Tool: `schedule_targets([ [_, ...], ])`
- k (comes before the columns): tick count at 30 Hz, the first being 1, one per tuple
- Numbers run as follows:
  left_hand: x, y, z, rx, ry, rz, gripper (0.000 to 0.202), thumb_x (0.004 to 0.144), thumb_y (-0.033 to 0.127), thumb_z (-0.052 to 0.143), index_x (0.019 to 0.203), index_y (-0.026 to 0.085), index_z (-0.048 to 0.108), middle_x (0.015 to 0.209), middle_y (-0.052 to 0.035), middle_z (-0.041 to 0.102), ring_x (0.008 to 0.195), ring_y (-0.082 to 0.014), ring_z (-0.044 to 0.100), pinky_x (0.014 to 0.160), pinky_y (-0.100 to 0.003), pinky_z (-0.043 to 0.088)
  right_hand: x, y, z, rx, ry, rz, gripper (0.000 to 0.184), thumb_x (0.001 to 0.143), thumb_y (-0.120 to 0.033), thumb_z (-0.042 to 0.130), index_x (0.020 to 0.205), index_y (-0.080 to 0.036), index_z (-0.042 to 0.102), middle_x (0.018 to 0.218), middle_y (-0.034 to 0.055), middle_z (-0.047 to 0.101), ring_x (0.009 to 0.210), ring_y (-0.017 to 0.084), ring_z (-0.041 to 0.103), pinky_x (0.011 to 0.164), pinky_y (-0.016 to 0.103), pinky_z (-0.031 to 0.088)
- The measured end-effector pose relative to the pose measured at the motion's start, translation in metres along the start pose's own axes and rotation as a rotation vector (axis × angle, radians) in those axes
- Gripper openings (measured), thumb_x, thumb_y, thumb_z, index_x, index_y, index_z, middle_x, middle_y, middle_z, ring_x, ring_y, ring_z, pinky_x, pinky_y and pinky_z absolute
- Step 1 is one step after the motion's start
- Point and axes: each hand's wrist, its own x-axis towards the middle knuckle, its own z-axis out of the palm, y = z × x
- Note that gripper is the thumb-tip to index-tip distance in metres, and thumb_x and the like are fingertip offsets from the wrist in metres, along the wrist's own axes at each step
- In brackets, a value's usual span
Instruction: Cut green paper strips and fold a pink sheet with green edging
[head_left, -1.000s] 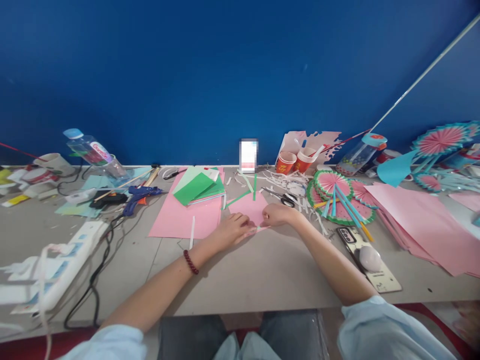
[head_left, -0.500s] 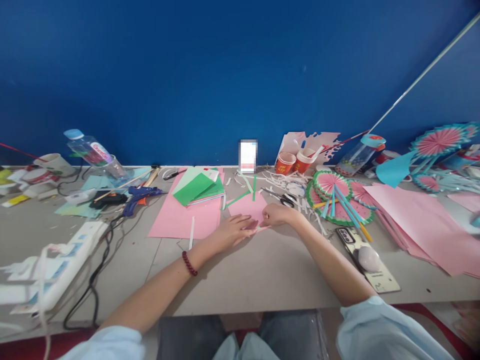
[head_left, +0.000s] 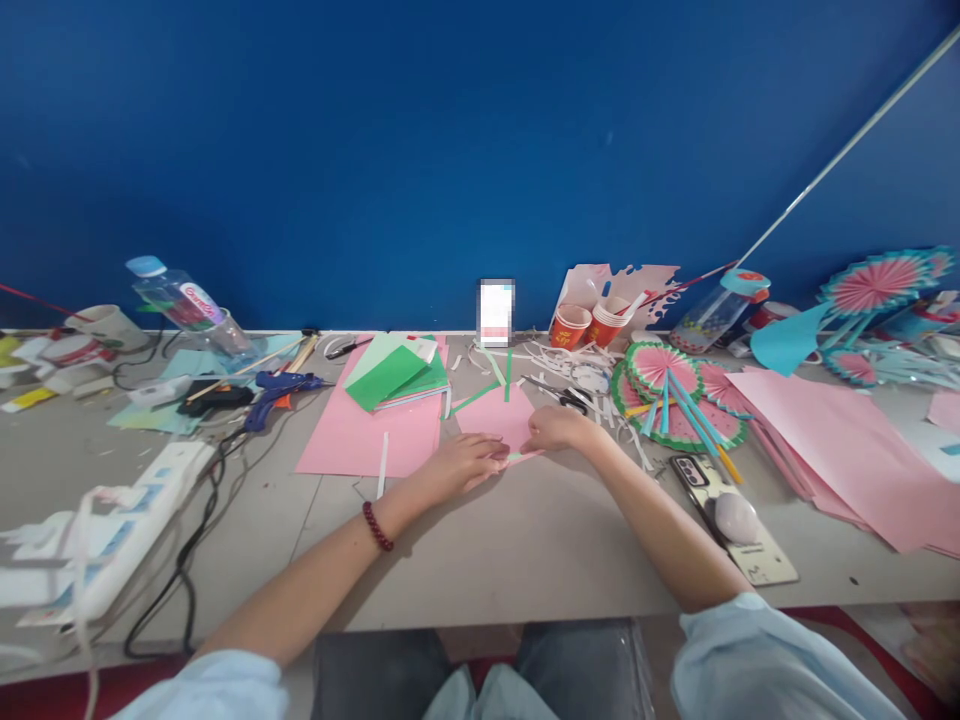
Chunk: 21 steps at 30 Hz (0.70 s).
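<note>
A small pink sheet of paper [head_left: 491,410] lies on the grey table in front of me, with a narrow fold and a bit of green along its near edge. My left hand [head_left: 466,463] rests on the sheet's near left side, fingers stretched out and lying flat. At the near right edge, my right hand [head_left: 555,432] has its fingers curled and pinched on the paper. Green paper strips [head_left: 508,375] lie at the sheet's far side. Black-handled scissors [head_left: 574,402] are just beyond my right hand, among white paper scraps [head_left: 562,358].
Left are pink paper [head_left: 322,455] under green sheets [head_left: 386,378], a blue glue gun [head_left: 274,395], a power strip [head_left: 142,525] and a bottle [head_left: 191,305]. Right are paper cups [head_left: 571,325], watermelon paper fans [head_left: 664,370], a phone [head_left: 765,560] and pink sheets [head_left: 862,450].
My left hand has drawn slightly left along the near edge, showing more of the fold between my hands. My right hand has shifted only a little.
</note>
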Motion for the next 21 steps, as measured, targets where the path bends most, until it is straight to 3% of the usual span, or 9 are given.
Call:
schedule_targets([
  [8, 0.000, -0.001, 0.001, -0.013, 0.014, 0.004, 0.025, 0.091, 0.021, 0.046, 0.110, 0.024, 0.062, 0.129, -0.0066, 0.058, 0.122, -0.0206, 0.049, 0.098, -0.038, 0.043, -0.005, 0.003, -0.003, 0.020, -0.005, 0.029, 0.036, 0.077, -0.047, 0.060, 0.091, -0.017, 0.072, 0.097, 0.0131, 0.069, 0.092, 0.027, 0.063, 0.067, 0.029, 0.044],
  [16, 0.000, 0.000, 0.000, -0.033, 0.025, 0.003, 0.026, 0.092, 0.022, 0.046, 0.112, 0.025, 0.062, 0.127, -0.0063, 0.059, 0.123, -0.0199, 0.048, 0.099, -0.037, 0.042, -0.007, 0.012, 0.008, 0.110, 0.078, 0.009, 0.030, 0.078, -0.045, 0.058, 0.085, -0.018, 0.069, 0.089, 0.0083, 0.069, 0.082, 0.021, 0.062, 0.063, 0.025, 0.039],
  [21, 0.000, 0.000, 0.000, -0.028, 0.023, 0.005, 0.025, 0.091, 0.022, 0.048, 0.112, 0.023, 0.062, 0.127, -0.0066, 0.059, 0.124, -0.0208, 0.048, 0.100, -0.038, 0.042, -0.010, 0.010, 0.014, 0.130, 0.110, 0.078, 0.030, 0.078, -0.046, 0.058, 0.087, -0.019, 0.068, 0.093, 0.0077, 0.069, 0.085, 0.022, 0.062, 0.061, 0.024, 0.038],
])
